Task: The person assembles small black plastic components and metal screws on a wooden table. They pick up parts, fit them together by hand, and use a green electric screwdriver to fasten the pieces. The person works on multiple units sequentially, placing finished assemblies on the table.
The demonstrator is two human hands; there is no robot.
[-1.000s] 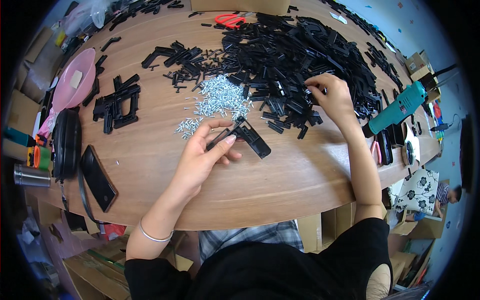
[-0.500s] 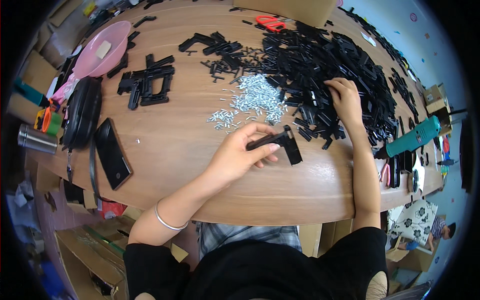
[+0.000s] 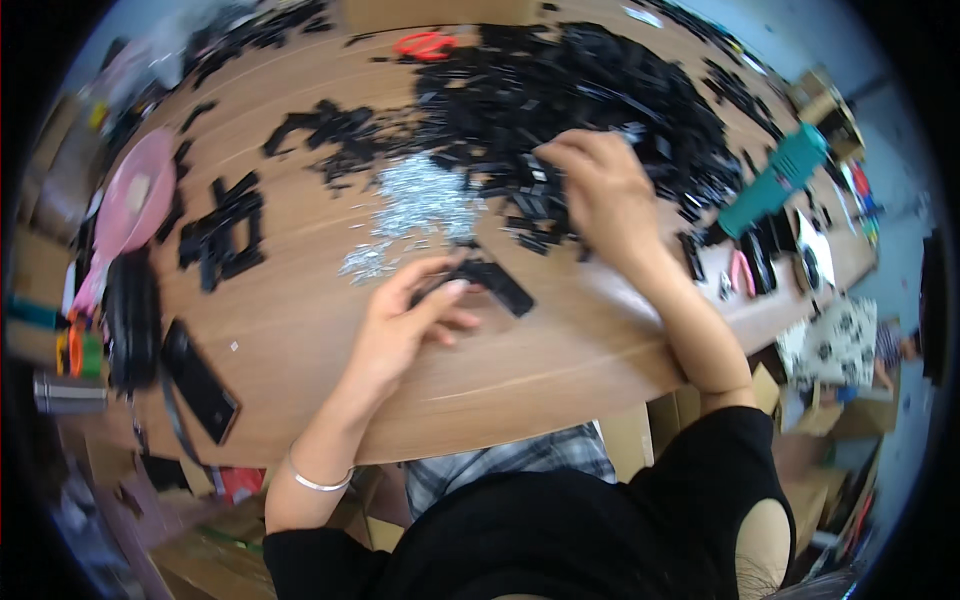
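Note:
My left hand point(image 3: 395, 320) is closed round a black plastic pistol-shaped part point(image 3: 506, 288), held above the table with its thicker end pointing to the right. Bent and pinched together, the fingers of my right hand point(image 3: 612, 200) hover over the near edge of a big heap of black plastic parts point(image 3: 640, 85). Motion blur hides what is between those fingertips. Beyond the left hand lies a spread of small silver pins point(image 3: 425, 195), touching the heap's left side.
Black pistol-shaped pieces point(image 3: 225, 232) lie at the left, near a pink basin point(image 3: 135, 200), a black case point(image 3: 132, 315) and a phone point(image 3: 198, 380). Red-handled scissors point(image 3: 425, 45) lie far back by a cardboard box point(image 3: 440, 12). A teal power tool point(image 3: 775, 180) and pink-handled pliers point(image 3: 742, 272) are at right.
The whole view has swung, so the table appears shifted left. My right hand has lifted up from the heap, fingers pinched. My left hand keeps hold of the black part.

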